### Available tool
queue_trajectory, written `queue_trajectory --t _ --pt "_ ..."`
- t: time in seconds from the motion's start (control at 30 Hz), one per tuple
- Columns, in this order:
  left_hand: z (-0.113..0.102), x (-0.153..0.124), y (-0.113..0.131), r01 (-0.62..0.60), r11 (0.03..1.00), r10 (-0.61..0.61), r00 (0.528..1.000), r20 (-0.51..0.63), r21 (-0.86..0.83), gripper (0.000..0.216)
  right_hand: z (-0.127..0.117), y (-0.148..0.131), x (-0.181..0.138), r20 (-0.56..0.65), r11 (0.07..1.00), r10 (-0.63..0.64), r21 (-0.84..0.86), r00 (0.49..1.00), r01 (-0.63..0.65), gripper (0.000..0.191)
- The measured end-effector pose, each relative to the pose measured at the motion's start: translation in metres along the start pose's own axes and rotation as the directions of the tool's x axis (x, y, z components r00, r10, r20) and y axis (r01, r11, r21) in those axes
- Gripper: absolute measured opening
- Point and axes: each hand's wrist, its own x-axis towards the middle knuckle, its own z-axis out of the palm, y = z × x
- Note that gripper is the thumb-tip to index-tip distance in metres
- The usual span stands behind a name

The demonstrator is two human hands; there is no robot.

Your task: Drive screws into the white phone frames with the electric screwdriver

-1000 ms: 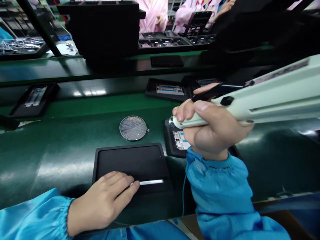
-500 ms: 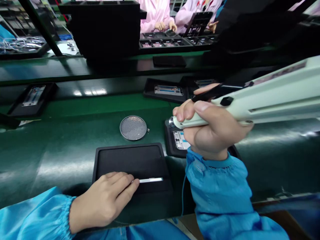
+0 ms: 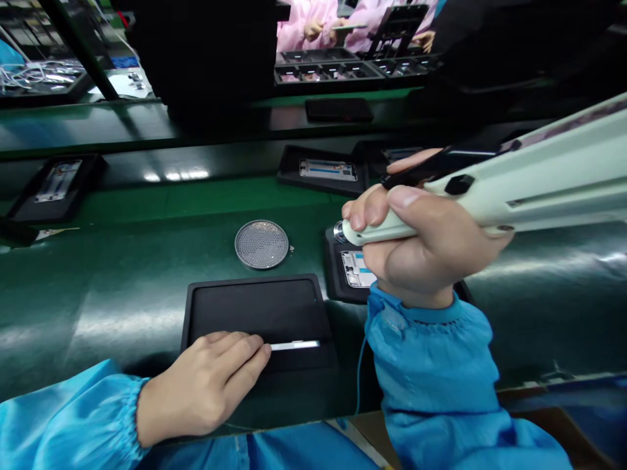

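Note:
My left hand [image 3: 206,385] rests over the front of a black tray [image 3: 255,284], its fingers closed on one end of a thin silver-white phone frame [image 3: 295,345]. The frame is seen edge-on, and its left part is hidden under my fingers. My right hand [image 3: 421,241] is wrapped round a pale green electric screwdriver [image 3: 553,176] with a black lever. Its metal tip points left, above a second black tray [image 3: 336,281] that holds another phone frame [image 3: 356,268]. Between the hands, behind the first tray, lies a round perforated dish [image 3: 261,244] with small shiny bits in it.
More black trays with phone frames stand farther back, one at the left [image 3: 56,186] and one behind the dish [image 3: 323,171]. A dark raised ledge [image 3: 220,127] crosses behind. Beyond it, people in pink sleeves [image 3: 306,39] work at partitioned trays [image 3: 328,70].
The view has shifted slightly. My right hand and the screwdriver have moved a little to the right. My left hand keeps hold of the phone frame in the tray.

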Motion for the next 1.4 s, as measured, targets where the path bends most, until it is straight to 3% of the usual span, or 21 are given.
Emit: queue_trajectory --t 0.2,0.47,0.73,1.1,1.23,1.4 --pt "0.003 0.000 -0.003 -0.019 0.999 0.021 0.998 -0.056 0.030 0.032 -0.001 0.001 0.000 -0.023 0.999 0.036 0.014 0.999 -0.036 0.019" --pt "0.000 0.002 -0.001 -0.021 0.999 0.020 1.000 0.020 0.027 0.036 -0.001 0.002 -0.001 -0.013 0.997 0.068 -0.018 0.998 -0.069 0.012" --pt "0.014 0.007 -0.028 0.030 0.997 -0.038 0.994 -0.102 -0.073 0.026 -0.006 0.006 0.001 -0.006 1.000 -0.015 0.008 1.000 0.015 0.009" --pt "0.011 0.006 -0.030 0.075 0.987 -0.070 0.997 0.038 -0.141 0.032 -0.003 0.001 0.000 0.008 1.000 -0.020 0.000 1.000 0.020 0.008" --pt "-0.001 0.009 -0.027 0.232 0.877 -0.201 0.972 0.118 -0.420 0.028 -0.005 0.000 -0.001 -0.005 1.000 0.031 0.005 1.000 -0.030 0.009" --pt "-0.025 0.013 -0.018 0.498 0.617 -0.425 0.862 0.275 -0.609 0.011 -0.009 0.011 0.002 0.020 1.000 0.001 -0.008 1.000 -0.001 0.009"
